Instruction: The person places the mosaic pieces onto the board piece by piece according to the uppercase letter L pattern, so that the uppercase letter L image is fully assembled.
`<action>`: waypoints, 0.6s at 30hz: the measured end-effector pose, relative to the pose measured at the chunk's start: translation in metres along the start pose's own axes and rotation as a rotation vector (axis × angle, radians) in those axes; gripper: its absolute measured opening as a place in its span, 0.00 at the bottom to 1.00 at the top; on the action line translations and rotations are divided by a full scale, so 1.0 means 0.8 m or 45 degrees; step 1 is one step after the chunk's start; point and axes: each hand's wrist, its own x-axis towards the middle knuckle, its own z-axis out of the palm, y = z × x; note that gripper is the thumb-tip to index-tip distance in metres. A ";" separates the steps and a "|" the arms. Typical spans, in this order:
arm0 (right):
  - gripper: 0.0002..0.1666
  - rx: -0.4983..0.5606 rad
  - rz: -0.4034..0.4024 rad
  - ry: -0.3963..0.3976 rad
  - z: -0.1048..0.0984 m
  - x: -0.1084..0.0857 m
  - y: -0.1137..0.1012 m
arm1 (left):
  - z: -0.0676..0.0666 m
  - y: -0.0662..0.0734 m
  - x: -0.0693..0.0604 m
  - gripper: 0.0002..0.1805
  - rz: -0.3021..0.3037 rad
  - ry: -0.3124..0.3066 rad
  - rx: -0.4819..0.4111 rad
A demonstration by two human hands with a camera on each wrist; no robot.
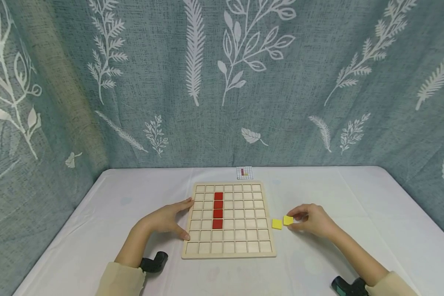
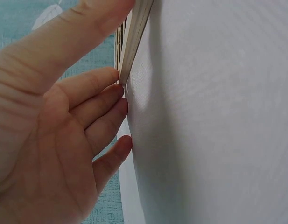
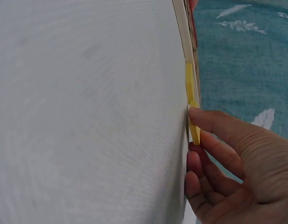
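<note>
A wooden grid board (image 1: 227,256) lies on the table with a column of several red square tiles (image 1: 218,213) in its cells. At its left edge, my left hand (image 1: 163,218) rests with thumb and fingers spread and fairly straight, touching the rim; the board's side (image 2: 136,39) also shows in the left wrist view. To the right of the board, my right hand (image 1: 314,220) pinches a yellow square tile (image 1: 288,220) between thumb and fingers. A second yellow tile (image 1: 277,224) lies between that one and the board. Whether the pinched tile touches the table I cannot tell.
A small card (image 1: 244,173) printed with a grid and coloured squares lies behind the board at the table's far edge. White cloth covers the table (image 1: 163,189). A patterned green-blue curtain (image 1: 163,82) hangs behind and along both sides.
</note>
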 end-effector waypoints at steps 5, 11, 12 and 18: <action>0.16 0.072 0.072 0.009 -0.001 0.000 0.000 | 0.000 0.000 0.001 0.57 -0.005 -0.001 0.000; 0.15 0.097 0.036 0.006 -0.005 0.000 -0.001 | 0.000 0.001 0.000 0.57 -0.002 -0.005 -0.006; 0.15 0.104 0.023 0.006 -0.006 0.000 -0.001 | -0.001 0.001 0.000 0.57 -0.003 -0.006 -0.009; 0.15 0.110 -0.029 -0.013 -0.014 0.001 -0.005 | -0.001 0.003 -0.001 0.58 0.000 -0.010 -0.010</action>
